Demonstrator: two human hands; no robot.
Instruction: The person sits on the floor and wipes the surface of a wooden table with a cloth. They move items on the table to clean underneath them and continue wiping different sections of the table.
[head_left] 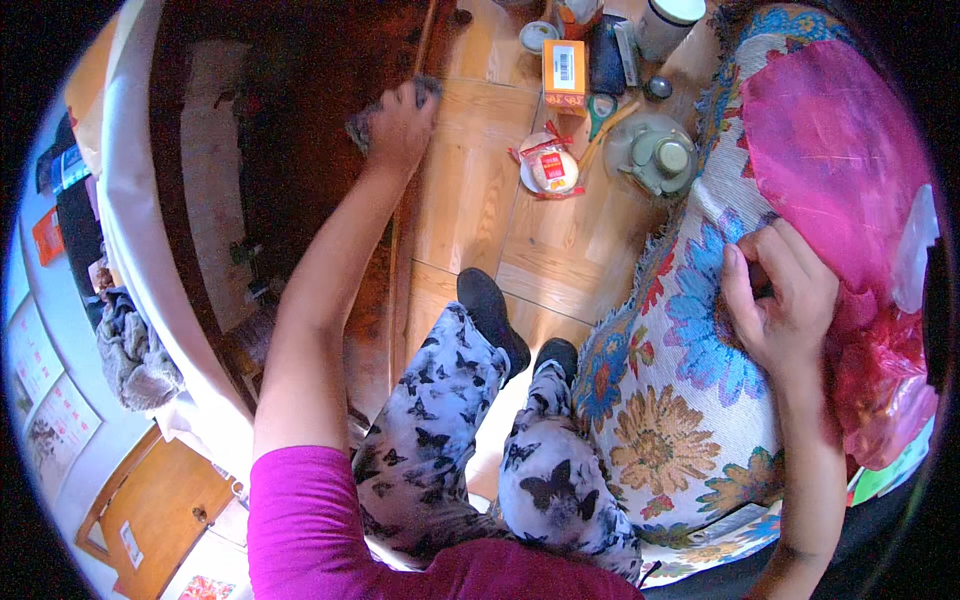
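My left hand (398, 135) reaches forward over a dark brown wooden surface. Its fingers press a dark grey cloth (358, 130) against the wood, close to the raised edge. My right hand (785, 295) rests on a flower-patterned woven cover (665, 430), its fingers loosely bent and the thumb apart. I see nothing held in it. Just beyond it lies a pink plastic sheet or bag (835, 160), and crumpled red plastic (885, 370) is beside the wrist.
On the wood-patterned floor stand an orange box (564, 75), a wrapped round pastry (552, 168), green-handled scissors (601, 112), a glass teapot (655, 155) and a white-lidded canister (668, 25). My legs fill the gap between the furniture. White cloth (140, 200) hangs at the left.
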